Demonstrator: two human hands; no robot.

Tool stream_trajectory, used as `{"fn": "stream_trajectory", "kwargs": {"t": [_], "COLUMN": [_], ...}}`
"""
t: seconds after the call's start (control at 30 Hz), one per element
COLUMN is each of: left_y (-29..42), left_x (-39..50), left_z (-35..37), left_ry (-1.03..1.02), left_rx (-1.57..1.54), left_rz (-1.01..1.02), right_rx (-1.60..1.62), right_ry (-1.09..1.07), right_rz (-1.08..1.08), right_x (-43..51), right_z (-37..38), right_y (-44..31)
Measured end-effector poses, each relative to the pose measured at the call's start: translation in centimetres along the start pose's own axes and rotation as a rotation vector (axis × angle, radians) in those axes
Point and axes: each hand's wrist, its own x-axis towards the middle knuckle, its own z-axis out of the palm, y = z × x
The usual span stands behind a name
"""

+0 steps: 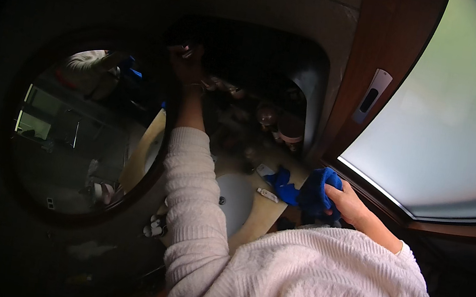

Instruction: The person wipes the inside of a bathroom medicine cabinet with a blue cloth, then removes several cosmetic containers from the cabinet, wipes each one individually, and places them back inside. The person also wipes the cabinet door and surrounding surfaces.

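My left hand (186, 63) reaches up into deep shadow at the left edge of a dark wall niche (320, 76). A small shiny glint shows at its fingers, but the dark hides whether anything is held. In my right hand (350, 204) is a bunched blue cloth (320, 191), held in front of my body at the right. Below it, a second piece of blue cloth (284, 188) hangs over the edge of the beige countertop (261, 228). A small white tube (268, 195) lies beside that cloth, near the white washbasin (235, 202).
An oval mirror (85, 142) with a dark frame hangs on the left wall. Several bottles and jars, including a round pinkish jar (267, 115), stand in the niche. At the right is a wood-framed frosted glass panel (445, 117). Small containers (156, 226) sit left of the basin.
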Motion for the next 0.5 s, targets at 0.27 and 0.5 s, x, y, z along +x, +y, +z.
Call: {"fn": "stream_trajectory", "kwargs": {"t": [0.27,0.5], "left_y": [-2.0,-9.1], "left_x": [1.3,1.4], "left_z": [-2.0,-5.3], "left_ry": [0.126,0.025], "left_rx": [-1.240,0.008], "left_rz": [-0.640,-0.313], "right_rx": [0.089,0.106], "right_ry": [0.075,0.050], "right_rz": [0.009,0.010], "right_x": [-0.1,0.8], "right_z": [-0.2,-0.6], "right_y": [0.4,0.8]}}
